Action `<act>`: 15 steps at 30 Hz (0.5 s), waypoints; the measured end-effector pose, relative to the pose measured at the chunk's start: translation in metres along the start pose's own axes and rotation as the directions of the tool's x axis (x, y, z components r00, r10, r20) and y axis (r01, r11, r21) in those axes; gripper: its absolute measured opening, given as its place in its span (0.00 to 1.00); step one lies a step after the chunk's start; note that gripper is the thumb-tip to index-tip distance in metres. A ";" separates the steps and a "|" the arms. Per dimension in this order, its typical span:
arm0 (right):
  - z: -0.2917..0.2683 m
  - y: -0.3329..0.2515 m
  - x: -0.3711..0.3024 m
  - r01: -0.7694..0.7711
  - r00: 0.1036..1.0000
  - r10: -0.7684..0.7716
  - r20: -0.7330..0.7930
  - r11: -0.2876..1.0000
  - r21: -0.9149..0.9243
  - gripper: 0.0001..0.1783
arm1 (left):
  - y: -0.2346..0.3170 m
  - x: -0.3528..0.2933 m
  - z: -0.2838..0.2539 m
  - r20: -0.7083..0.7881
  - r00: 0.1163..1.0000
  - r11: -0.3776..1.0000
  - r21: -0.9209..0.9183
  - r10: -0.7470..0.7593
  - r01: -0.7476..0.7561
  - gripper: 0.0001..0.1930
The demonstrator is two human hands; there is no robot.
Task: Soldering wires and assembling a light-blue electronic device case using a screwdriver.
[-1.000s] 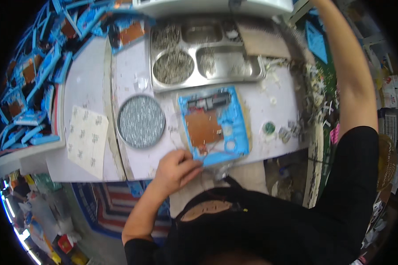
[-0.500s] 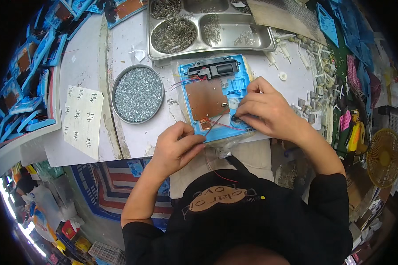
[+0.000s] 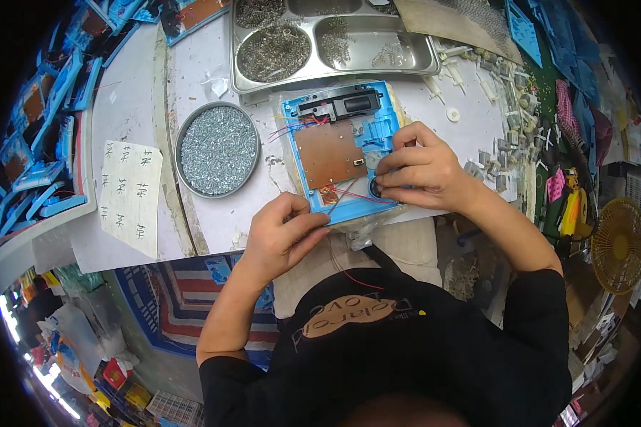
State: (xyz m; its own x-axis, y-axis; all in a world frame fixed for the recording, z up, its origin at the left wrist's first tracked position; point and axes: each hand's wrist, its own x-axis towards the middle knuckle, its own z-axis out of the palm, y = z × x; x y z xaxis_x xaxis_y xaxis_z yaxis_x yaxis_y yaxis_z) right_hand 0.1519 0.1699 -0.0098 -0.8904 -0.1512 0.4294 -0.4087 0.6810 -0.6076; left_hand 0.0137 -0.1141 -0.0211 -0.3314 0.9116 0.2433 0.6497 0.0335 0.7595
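A light blue plastic housing [image 3: 360,211] lies on the worktable before me. It carries a brown circuit board [image 3: 326,158], a black module [image 3: 349,105] along its far side and thin red wires [image 3: 363,197]. My left hand [image 3: 281,238] pinches the near left corner of the housing, thumb and fingers closed. At the near right part of the housing, my right hand [image 3: 427,171] is closed with its fingertips down by a round recess. Whatever those fingertips hold is hidden beneath them.
Left of the housing stands a round dish of small screws [image 3: 219,149], beside a handwritten paper [image 3: 131,199]. A metal compartment tray [image 3: 335,80] with springs sits behind. Small white and grey parts [image 3: 502,153] lie rightward; blue housings [image 3: 43,135] fill a bin at far left.
The whole view has shifted slightly. My right fingertips have moved a little at the round recess, while my left hand stays at the near left corner.
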 end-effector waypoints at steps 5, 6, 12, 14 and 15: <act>0.000 0.002 -0.007 0.090 0.995 -0.095 -0.037 0.987 -0.131 0.14 | 0.004 0.005 -0.001 -0.003 1.000 1.000 0.012 0.000 0.000 0.13; -0.003 -0.003 -0.006 0.077 0.997 -0.079 -0.006 0.983 -0.168 0.15 | 0.005 0.005 -0.001 -0.003 1.000 1.000 0.016 0.005 -0.005 0.13; -0.058 0.011 -0.001 -0.437 0.872 0.387 -0.302 0.891 -0.121 0.16 | 0.012 0.004 -0.007 0.061 0.998 0.996 0.092 -0.017 0.011 0.13; -0.086 0.044 -0.012 -0.627 0.760 0.498 -0.417 0.731 -0.270 0.13 | 0.018 0.011 -0.011 0.121 0.992 0.991 0.129 -0.038 0.023 0.13; -0.094 0.064 -0.016 -0.627 0.775 0.462 -0.430 0.645 -0.437 0.11 | 0.025 0.019 -0.016 0.170 0.984 0.987 0.155 -0.058 0.032 0.13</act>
State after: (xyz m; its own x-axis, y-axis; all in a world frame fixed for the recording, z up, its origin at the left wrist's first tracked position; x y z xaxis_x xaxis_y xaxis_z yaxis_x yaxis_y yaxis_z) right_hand 0.1592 0.2836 0.0074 -0.7930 0.5057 0.3398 0.3819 0.8471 -0.3695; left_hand 0.0131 -0.1028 0.0122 -0.2473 0.9645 0.0924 0.7371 0.1254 0.6640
